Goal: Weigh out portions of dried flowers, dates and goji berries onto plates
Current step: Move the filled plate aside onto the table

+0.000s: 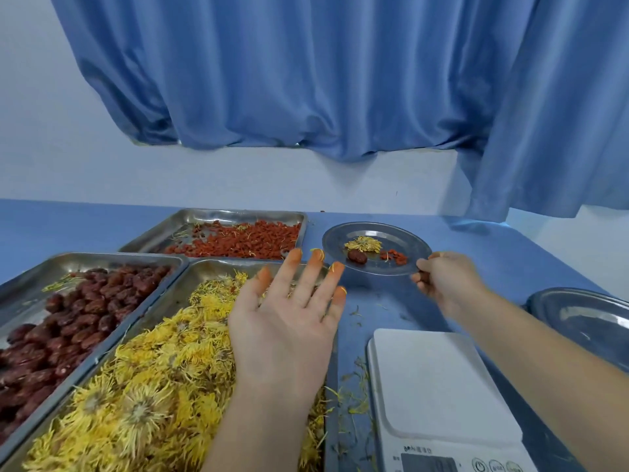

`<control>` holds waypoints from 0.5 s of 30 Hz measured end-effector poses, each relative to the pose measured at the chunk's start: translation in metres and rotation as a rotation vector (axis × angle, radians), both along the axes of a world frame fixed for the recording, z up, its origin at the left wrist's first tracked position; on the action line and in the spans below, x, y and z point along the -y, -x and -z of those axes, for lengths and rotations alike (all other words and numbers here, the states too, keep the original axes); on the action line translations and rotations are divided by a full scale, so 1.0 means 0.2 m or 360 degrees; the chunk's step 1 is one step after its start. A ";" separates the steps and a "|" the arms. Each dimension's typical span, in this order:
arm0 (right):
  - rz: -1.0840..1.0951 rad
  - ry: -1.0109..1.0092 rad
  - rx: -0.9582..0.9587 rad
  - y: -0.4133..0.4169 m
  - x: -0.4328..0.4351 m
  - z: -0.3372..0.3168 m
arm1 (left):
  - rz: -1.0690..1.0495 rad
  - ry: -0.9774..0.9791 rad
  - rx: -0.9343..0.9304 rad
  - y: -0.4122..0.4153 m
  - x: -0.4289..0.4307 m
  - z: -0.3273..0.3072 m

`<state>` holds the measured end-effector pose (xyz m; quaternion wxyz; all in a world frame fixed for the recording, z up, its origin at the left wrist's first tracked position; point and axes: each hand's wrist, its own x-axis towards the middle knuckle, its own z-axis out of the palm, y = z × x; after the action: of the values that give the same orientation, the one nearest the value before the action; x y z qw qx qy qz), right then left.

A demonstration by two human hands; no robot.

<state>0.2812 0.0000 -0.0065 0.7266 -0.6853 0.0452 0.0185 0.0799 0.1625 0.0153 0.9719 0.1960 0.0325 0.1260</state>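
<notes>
The round steel plate (405, 237), probably light, stiff and slippery, is pinched by the right hand (446, 284) at the rim nearest it, while the left hand (289, 325) is held open.

I see bare blue table (384, 301) just beyond the scale (439, 386), up to the filled plate (401, 233). Left of the scale only a narrow strip lies before the flower tray (218, 264); right of the scale my right arm (531, 352) and an empty plate (585, 321) block the way

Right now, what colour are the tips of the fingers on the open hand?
Orange: the left hand has orange-tipped fingers, clearest in the head view.
</notes>
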 end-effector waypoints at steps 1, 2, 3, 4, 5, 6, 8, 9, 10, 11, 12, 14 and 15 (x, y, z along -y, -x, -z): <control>0.0015 0.0005 -0.0017 -0.06 -0.04 0.00 | -0.0006 0.0033 0.0004 0.00 -0.01 0.00; 0.0033 0.0004 -0.0038 -0.11 -0.08 0.01 | -0.0011 0.0060 0.0009 -0.01 -0.01 0.00; 0.0052 -0.0001 -0.0061 -0.17 -0.11 0.01 | -0.0015 0.0080 0.0016 -0.01 -0.02 0.01; 0.0067 -0.0009 -0.0083 -0.22 -0.15 0.02 | -0.0019 0.0094 0.0025 -0.01 -0.02 0.01; 0.0077 -0.0019 -0.0102 -0.28 -0.19 0.02 | -0.0023 0.0108 0.0031 -0.01 -0.02 0.01; 0.0084 -0.0020 -0.0122 -0.32 -0.22 0.03 | -0.0029 0.0122 0.0036 -0.01 -0.03 0.01; 0.0112 -0.0015 -0.0170 -0.41 -0.29 0.06 | -0.0040 0.0144 0.0040 -0.01 -0.04 0.01; 0.0117 -0.0018 -0.0195 -0.45 -0.33 0.07 | -0.0045 0.0148 0.0039 -0.01 -0.04 0.01; 0.0116 -0.0022 -0.0216 -0.49 -0.36 0.08 | -0.0051 0.0151 0.0033 -0.01 -0.05 0.01; 0.0121 -0.0028 -0.0230 -0.53 -0.40 0.09 | -0.0064 0.0155 0.0018 0.00 -0.05 0.01; 0.0126 -0.0029 -0.0247 -0.56 -0.43 0.09 | -0.0078 0.0162 0.0004 0.00 -0.05 0.01; 0.0115 -0.0007 -0.0278 -0.62 -0.48 0.09 | -0.0102 0.0195 -0.0018 0.00 -0.06 0.00; 0.0118 0.0014 -0.0288 -0.65 -0.50 0.09 | -0.0114 0.0223 -0.0030 0.00 -0.06 0.00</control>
<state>0.4119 0.1007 -0.0254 0.7167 -0.6819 0.1360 0.0533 0.0796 0.1746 0.0159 0.9778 0.1272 0.0575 0.1562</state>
